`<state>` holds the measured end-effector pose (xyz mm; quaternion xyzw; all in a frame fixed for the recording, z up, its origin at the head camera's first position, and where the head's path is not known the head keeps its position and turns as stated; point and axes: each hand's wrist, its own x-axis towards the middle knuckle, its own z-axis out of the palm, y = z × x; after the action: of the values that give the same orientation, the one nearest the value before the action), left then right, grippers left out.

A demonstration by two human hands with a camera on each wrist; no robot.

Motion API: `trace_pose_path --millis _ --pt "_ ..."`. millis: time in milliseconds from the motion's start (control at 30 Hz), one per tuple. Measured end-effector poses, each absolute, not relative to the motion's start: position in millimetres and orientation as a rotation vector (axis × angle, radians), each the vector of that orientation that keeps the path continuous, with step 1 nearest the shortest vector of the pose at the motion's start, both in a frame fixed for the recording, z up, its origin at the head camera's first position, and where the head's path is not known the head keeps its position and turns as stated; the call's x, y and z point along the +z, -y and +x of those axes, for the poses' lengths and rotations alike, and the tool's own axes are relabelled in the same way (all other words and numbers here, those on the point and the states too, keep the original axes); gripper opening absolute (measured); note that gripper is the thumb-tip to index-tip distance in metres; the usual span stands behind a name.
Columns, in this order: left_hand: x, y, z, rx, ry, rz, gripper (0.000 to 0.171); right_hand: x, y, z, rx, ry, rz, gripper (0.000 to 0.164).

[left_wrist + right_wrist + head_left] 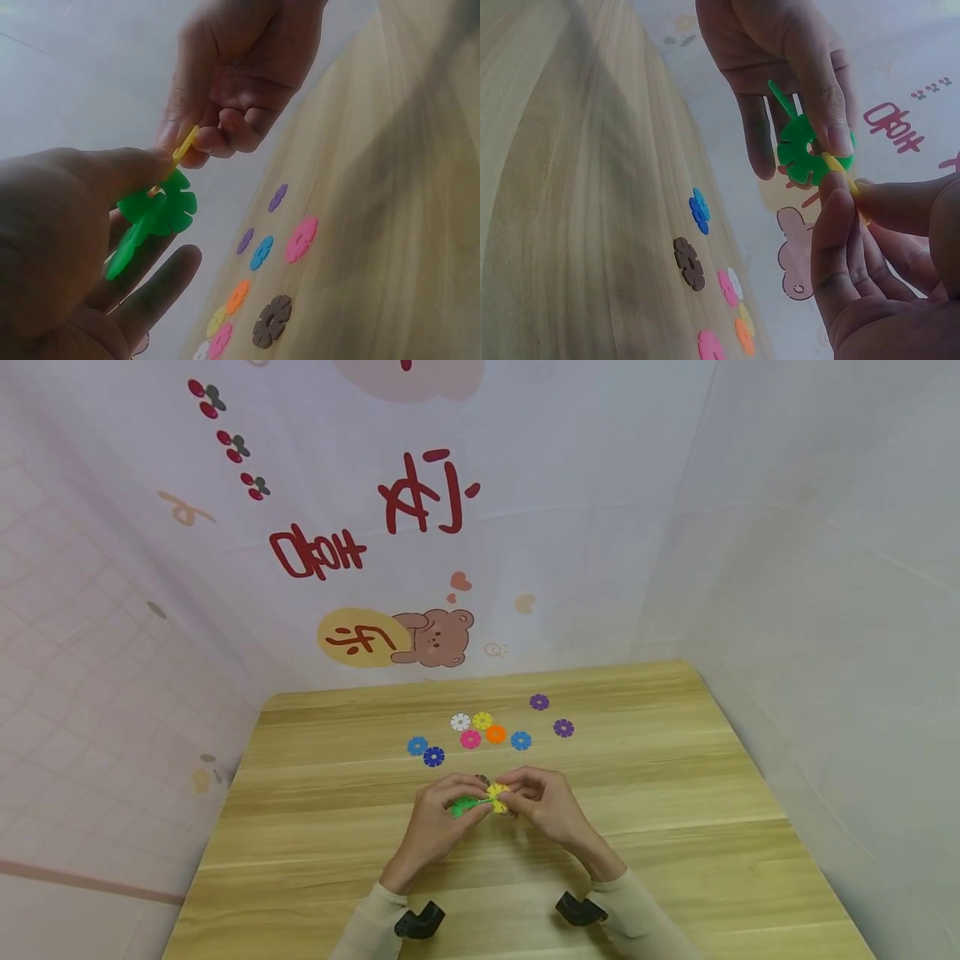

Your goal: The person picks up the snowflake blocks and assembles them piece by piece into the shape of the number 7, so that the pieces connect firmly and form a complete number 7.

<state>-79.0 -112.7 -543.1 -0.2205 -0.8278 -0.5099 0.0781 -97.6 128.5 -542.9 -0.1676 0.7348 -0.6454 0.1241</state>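
Note:
My left hand [441, 817] pinches a green notched disc [796, 154] between thumb and fingers. A second green piece [135, 238] is set crosswise into it in the left wrist view. From the other side, my right hand [553, 810] pinches a yellow notched disc [497, 793] by its edge with thumb and forefinger. The yellow disc meets the rim of the green disc at an angle, right by the left thumb; fingertips partly hide where they join. Both hands are close together over the table [322, 835].
Beyond the hands lie loose discs: brown [690, 264], dark blue [434, 757], light blue [417, 746], white [460, 722], yellow [482, 720], pink [470, 739], orange [496, 734], another blue [521, 741] and two purple [564, 727]. A printed cloth [555, 577] hangs behind the table.

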Motion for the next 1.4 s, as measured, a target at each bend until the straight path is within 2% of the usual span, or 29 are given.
trace_pose_path --millis 400,667,900,1400 --pt "-544.1 116.4 -76.7 -1.521 2.517 -0.617 0.01 -547.4 -129.7 -97.9 -1.846 -2.152 -0.466 0.026" --pt "-540.8 124.9 -76.1 -1.577 2.501 -0.561 0.009 -551.6 -135.9 -104.6 -1.843 -2.161 -0.438 0.036" --pt "-538.1 135.3 -76.3 -1.594 2.508 -0.482 0.01 -560.5 -142.1 -114.4 -1.81 -2.292 -0.436 0.033" --pt "-539.8 152.6 -75.6 -1.599 2.442 -0.477 0.007 -571.8 -141.9 -144.0 -1.598 -2.562 -0.574 0.039"
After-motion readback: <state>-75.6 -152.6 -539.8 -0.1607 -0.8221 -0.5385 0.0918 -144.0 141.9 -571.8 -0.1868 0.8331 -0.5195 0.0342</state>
